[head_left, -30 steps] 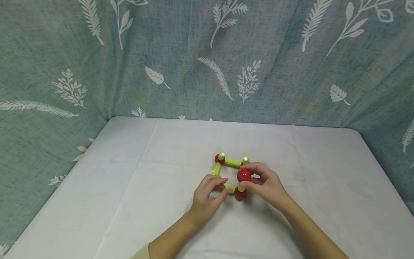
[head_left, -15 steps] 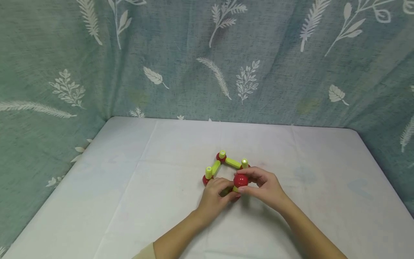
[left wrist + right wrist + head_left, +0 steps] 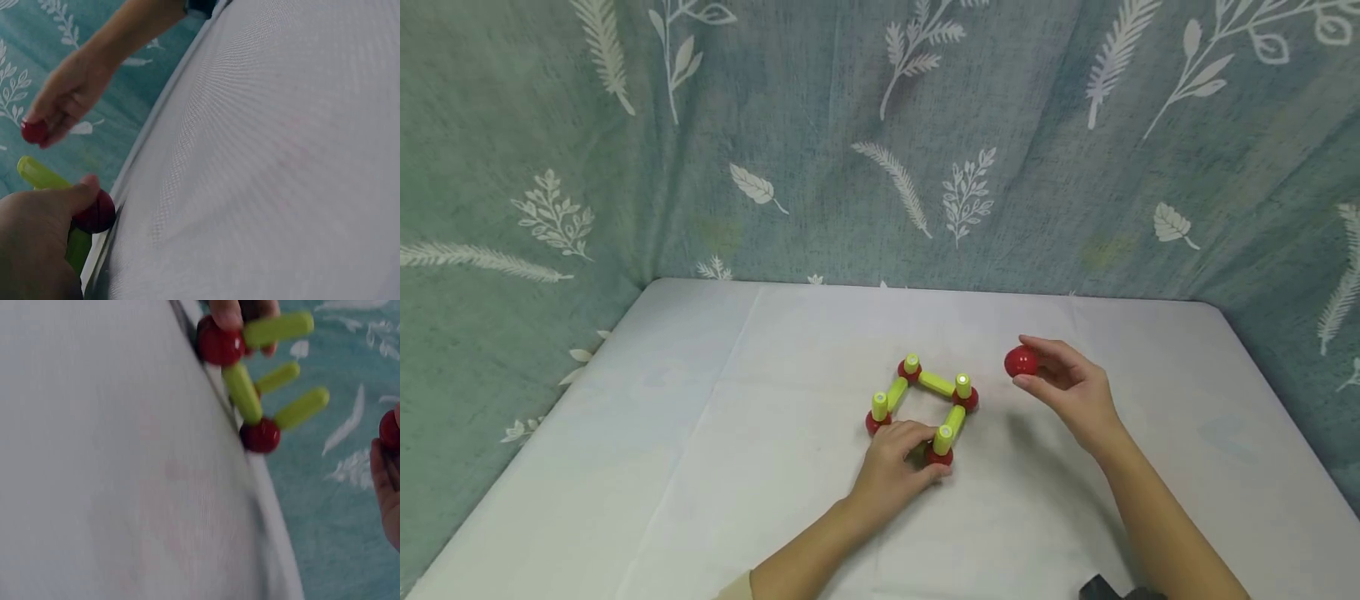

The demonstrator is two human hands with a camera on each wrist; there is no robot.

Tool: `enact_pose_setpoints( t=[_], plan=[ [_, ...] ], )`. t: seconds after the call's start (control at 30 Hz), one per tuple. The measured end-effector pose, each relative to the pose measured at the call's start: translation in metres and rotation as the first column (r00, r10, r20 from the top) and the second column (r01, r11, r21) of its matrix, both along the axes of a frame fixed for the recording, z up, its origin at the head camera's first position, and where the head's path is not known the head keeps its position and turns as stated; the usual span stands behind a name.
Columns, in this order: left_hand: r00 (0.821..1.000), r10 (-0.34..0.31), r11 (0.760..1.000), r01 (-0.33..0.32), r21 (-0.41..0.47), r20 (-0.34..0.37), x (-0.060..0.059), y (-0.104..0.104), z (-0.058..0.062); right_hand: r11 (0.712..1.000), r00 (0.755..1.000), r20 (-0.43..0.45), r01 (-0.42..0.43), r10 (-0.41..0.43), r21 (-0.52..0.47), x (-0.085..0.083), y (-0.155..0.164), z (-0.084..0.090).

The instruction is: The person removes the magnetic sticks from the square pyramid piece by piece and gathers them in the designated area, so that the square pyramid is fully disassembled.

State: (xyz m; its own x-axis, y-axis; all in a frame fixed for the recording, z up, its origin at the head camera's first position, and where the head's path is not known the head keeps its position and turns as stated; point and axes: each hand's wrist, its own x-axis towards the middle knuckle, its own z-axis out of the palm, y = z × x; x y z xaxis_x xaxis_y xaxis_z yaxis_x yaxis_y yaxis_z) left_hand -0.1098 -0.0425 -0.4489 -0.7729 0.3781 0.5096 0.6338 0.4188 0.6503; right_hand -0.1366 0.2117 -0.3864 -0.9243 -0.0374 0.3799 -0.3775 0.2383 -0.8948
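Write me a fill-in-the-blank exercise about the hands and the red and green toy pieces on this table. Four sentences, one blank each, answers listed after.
1. The right hand holds a loose glossy red ball off to the ____ of the frame of green plastic rods and red balls.
2. The left hand grips the frame at its ____ corner.
3. Short green pegs stand upright on ____ corner balls.
4. The frame rests on a ____ tablecloth.

Missing words: right; nearest; four; white
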Motion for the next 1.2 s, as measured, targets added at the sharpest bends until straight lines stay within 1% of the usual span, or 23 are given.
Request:
enact_pose_setpoints(
  t=[0.1, 0.2, 0.3, 0.37, 0.43, 0.53, 0.6, 0.67, 0.73, 0.83, 0.93, 1.0, 1.03, 1.07, 1.1, 1.13, 1.17, 1.2],
  plan=[
    [0.998, -0.012, 1.0, 0.013, -0.009, 0.057, 0.002, -0.002, 0.002, 0.998, 0.998, 0.032, 0.054, -0.055, 0.039, -0.017, 0.014, -0.012],
    [0.998, -0.017, 1.0, 0.017, -0.005, 0.057, 0.002, -0.002, 0.002, 0.993, 0.993, 0.066, 0.088, -0.093, 0.073, -0.032, 0.025, -0.023],
    [1.0, -0.018, 1.0, 0.018, 0.003, 0.021, 0.001, -0.001, 0.0, 0.989, 0.987, 0.107, 0.106, -0.117, 0.102, -0.044, 0.034, -0.032],
    [1.0, 0.003, 1.0, -0.003, 0.007, -0.011, 0.0, -0.001, -0.001, 0.986, 0.983, 0.13, 0.112, -0.129, 0.127, -0.051, 0.038, -0.038],
    [0.998, 0.037, 0.999, -0.036, 0.005, -0.051, -0.001, -0.002, -0.003, 0.98, 0.978, 0.154, 0.119, -0.144, 0.157, -0.059, 0.04, -0.045],
    [0.987, 0.097, 0.995, -0.101, -0.021, -0.13, -0.004, -0.004, -0.006, 0.972, 0.965, 0.2, 0.127, -0.167, 0.198, -0.07, 0.042, -0.054],
    [0.976, 0.122, 0.99, -0.132, -0.045, -0.18, -0.005, -0.007, -0.008, 0.963, 0.954, 0.229, 0.141, -0.195, 0.231, -0.076, 0.042, -0.059],
    [0.968, 0.132, 0.987, -0.149, -0.064, -0.216, -0.007, -0.009, -0.009, 0.954, 0.944, 0.247, 0.154, -0.218, 0.256, -0.083, 0.042, -0.062],
    [0.964, 0.132, 0.985, -0.153, -0.075, -0.232, -0.008, -0.01, -0.011, 0.946, 0.94, 0.246, 0.167, -0.238, 0.277, -0.088, 0.04, -0.063],
    [0.964, 0.126, 0.986, -0.147, -0.074, -0.233, -0.009, -0.011, -0.012, 0.94, 0.937, 0.245, 0.174, -0.251, 0.294, -0.094, 0.039, -0.064],
    [0.965, 0.119, 0.987, -0.14, -0.074, -0.236, -0.009, -0.011, -0.012, 0.935, 0.934, 0.248, 0.172, -0.255, 0.311, -0.098, 0.038, -0.065],
    [0.96, 0.113, 0.989, -0.135, -0.068, -0.257, -0.009, -0.012, -0.01, 0.936, 0.933, 0.255, 0.169, -0.253, 0.309, -0.098, 0.038, -0.065],
    [0.954, 0.109, 0.99, -0.13, -0.059, -0.279, -0.009, -0.012, -0.009, 0.937, 0.933, 0.259, 0.167, -0.251, 0.306, -0.098, 0.038, -0.065],
    [0.944, 0.107, 0.991, -0.126, -0.041, -0.312, -0.009, -0.013, -0.007, 0.939, 0.933, 0.261, 0.165, -0.248, 0.302, -0.098, 0.038, -0.065],
    [0.93, 0.105, 0.993, -0.12, -0.021, -0.351, -0.009, -0.015, -0.005, 0.94, 0.933, 0.262, 0.164, -0.246, 0.299, -0.098, 0.038, -0.066],
    [0.914, 0.108, 0.993, -0.117, 0.002, -0.392, -0.01, -0.016, -0.003, 0.942, 0.934, 0.262, 0.165, -0.245, 0.291, -0.098, 0.038, -0.066],
    [0.893, 0.12, 0.993, -0.116, 0.035, -0.434, -0.011, -0.018, -0.001, 0.945, 0.935, 0.26, 0.168, -0.243, 0.28, -0.097, 0.038, -0.066],
    [0.868, 0.139, 0.99, -0.12, 0.069, -0.477, -0.012, -0.02, 0.001, 0.946, 0.935, 0.256, 0.174, -0.246, 0.273, -0.096, 0.038, -0.066]
  ],
)
